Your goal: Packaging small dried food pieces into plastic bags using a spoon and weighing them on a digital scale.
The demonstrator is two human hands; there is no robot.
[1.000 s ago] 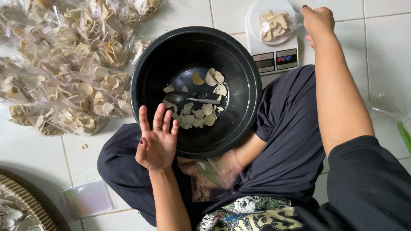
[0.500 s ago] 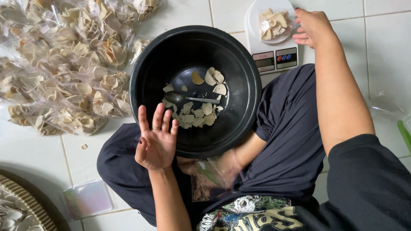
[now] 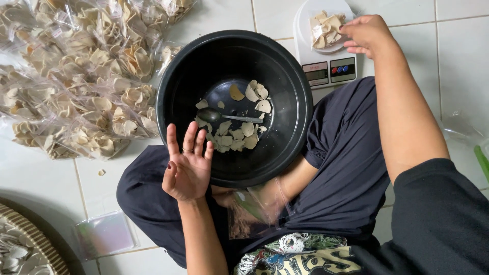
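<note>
Two hands are at work, well apart from each other. Your left hand [image 3: 187, 165] hovers with the palm up and the fingers spread, holding nothing, just over the near rim of the black basin [image 3: 298, 102] that sits between your knees. Your right hand [image 3: 365, 34] reaches out to the white kitchen scale [image 3: 331, 69] on the tiled floor [image 3: 458, 61]; its fingers curl loosely at the edge of the small clear bag of pale chips [image 3: 326, 29] lying on the scale's round pan. I cannot tell whether those fingers pinch the bag or only touch it.

Inside the basin, a metal spoon [image 3: 224, 116] lies flat on the bottom among a thin scatter of loose chips [image 3: 239, 137], its bowl pointing to your left. To the left of the basin, a large heap of filled clear bags [image 3: 76, 81] covers the floor, touching the basin's far left side. One stray chip [image 3: 101, 172] lies on the tile near your left knee. A small stack of empty clear bags [image 3: 104, 235] rests on the floor by your left leg, and beside it a woven tray [image 3: 51, 257] with more chips shows at the lower left corner. Another clear bag [image 3: 257, 209] lies in your lap, just below the basin.
</note>
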